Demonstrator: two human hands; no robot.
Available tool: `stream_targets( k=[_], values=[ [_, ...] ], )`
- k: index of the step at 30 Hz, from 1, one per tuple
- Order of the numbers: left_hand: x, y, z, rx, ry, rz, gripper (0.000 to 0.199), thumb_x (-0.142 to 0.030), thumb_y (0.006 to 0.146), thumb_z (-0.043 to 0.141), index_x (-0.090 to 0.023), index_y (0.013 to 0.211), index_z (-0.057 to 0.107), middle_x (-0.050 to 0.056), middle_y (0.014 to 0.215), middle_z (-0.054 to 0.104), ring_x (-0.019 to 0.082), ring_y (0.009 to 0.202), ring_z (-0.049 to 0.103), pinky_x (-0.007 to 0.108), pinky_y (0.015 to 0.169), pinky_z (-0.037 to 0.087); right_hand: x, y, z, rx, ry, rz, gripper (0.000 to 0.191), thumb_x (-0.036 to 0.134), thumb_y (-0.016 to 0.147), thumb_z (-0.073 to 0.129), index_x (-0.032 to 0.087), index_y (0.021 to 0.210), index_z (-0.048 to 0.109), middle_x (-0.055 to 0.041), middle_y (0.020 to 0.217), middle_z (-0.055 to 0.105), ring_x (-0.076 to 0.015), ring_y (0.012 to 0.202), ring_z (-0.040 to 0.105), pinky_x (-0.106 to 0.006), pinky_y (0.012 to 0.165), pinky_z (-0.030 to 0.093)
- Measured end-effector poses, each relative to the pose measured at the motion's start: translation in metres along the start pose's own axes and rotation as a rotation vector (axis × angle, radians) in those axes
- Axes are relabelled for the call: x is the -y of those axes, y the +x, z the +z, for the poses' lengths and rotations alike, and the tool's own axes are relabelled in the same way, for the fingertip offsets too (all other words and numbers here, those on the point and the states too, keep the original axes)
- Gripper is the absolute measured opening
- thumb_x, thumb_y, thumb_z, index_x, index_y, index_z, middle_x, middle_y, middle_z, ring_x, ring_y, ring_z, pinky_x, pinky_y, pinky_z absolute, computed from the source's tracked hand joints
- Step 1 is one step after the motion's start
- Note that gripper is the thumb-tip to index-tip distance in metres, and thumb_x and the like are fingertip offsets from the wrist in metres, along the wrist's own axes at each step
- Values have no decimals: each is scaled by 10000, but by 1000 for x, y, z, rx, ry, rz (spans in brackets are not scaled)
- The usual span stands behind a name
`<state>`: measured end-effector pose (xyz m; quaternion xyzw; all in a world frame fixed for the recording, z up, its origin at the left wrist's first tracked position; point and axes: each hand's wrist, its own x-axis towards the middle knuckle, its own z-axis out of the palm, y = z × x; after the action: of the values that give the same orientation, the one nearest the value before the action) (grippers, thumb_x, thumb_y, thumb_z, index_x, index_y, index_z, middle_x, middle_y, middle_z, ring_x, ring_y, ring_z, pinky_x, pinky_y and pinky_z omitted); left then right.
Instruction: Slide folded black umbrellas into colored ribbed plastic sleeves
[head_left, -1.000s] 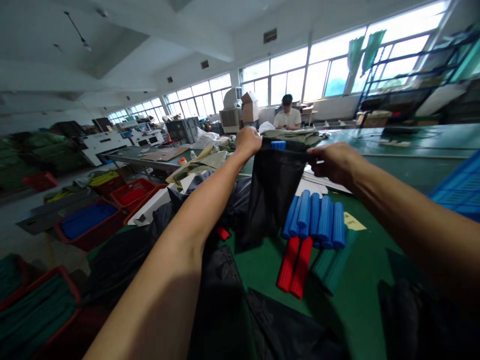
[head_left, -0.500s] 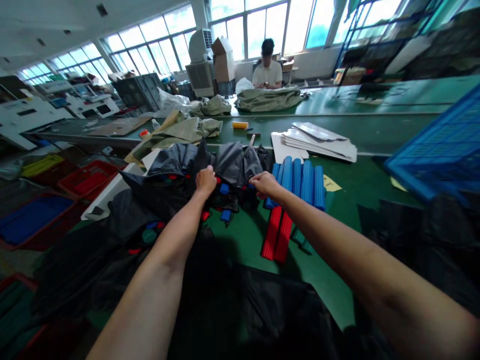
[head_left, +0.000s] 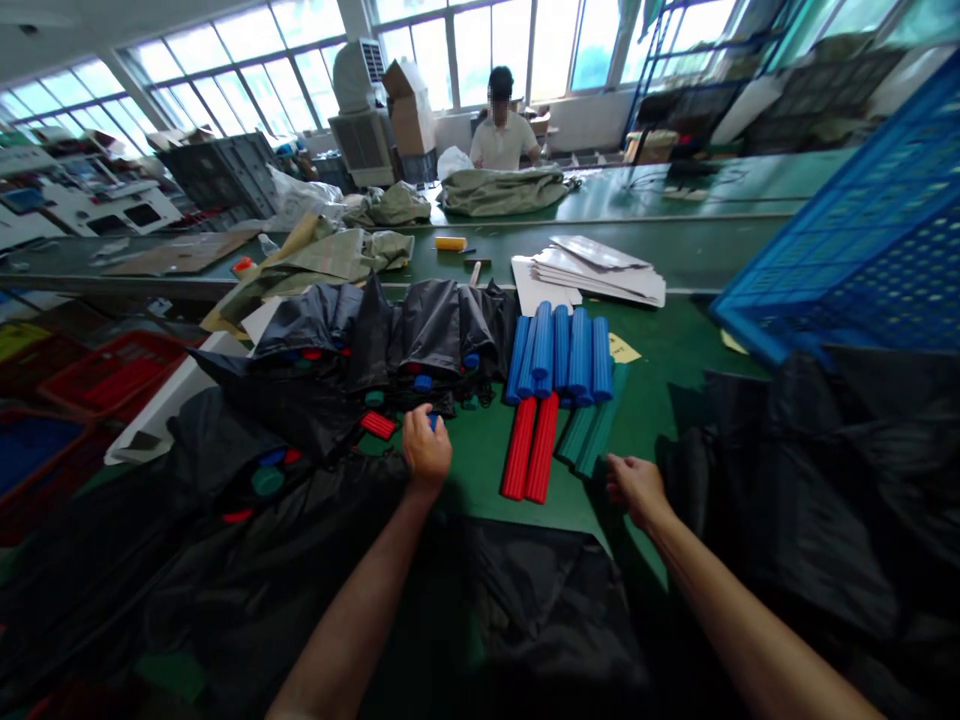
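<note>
My left hand (head_left: 427,447) is closed around a short blue ribbed piece (head_left: 434,422), most of it hidden by the fingers. Just left of it a short red ribbed piece (head_left: 379,425) lies by the black bags (head_left: 431,320), whose mouths show red, blue and green ends. My right hand (head_left: 636,488) has its fingers drawn together beside the lower ends of the green ribbed rods (head_left: 592,435); whether it grips anything is hidden. Red ribbed rods (head_left: 529,450) lie between the hands, below a pile of blue ribbed rods (head_left: 562,350).
A blue plastic crate (head_left: 847,220) stands tilted at the right, above more black bags (head_left: 832,480). White flat sheets (head_left: 592,272) and a yellow roll (head_left: 450,243) lie farther back. Red crates (head_left: 112,380) stand at the left. A person (head_left: 502,130) sits across the tables.
Both hands have come off the black bags toward me. My left hand has moved down to the short blue piece, my right hand right and down beside the green rods. The view has shifted right.
</note>
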<state>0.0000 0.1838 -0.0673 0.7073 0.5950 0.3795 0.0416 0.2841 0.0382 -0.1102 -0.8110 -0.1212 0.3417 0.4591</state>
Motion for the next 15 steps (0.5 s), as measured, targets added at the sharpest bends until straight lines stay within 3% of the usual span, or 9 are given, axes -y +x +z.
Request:
stream_targets(
  k=[4,7,10,15],
  values=[
    [-21,-77,26,232,-107,41,147,-126,830,483,-157,946,568,89,892,582,205,860,583,317,775,471,-10,10,4,-46,-16,27,279,433,765,617,197,721,475,21,489,526,-139,398,547,-236,364,441],
    [-37,-109,38,347,-165,9,149,-95,818,486,-163,915,576,79,891,582,192,850,579,308,773,475,-8,19,11,-29,-50,23,343,487,716,668,199,692,482,17,466,513,-144,384,528,-241,346,424],
    [-45,-121,43,398,-207,-3,146,-88,827,471,-174,879,576,68,889,577,176,843,577,294,774,475,-8,26,15,-1,-77,27,357,453,651,738,196,639,490,13,428,491,-139,355,491,-229,319,374],
    [-40,-117,43,426,-170,-48,135,-95,824,475,-168,869,580,77,890,580,188,846,579,316,785,476,-6,33,15,49,12,103,331,330,601,786,198,631,484,45,395,437,-108,327,428,-197,295,299]
  ],
)
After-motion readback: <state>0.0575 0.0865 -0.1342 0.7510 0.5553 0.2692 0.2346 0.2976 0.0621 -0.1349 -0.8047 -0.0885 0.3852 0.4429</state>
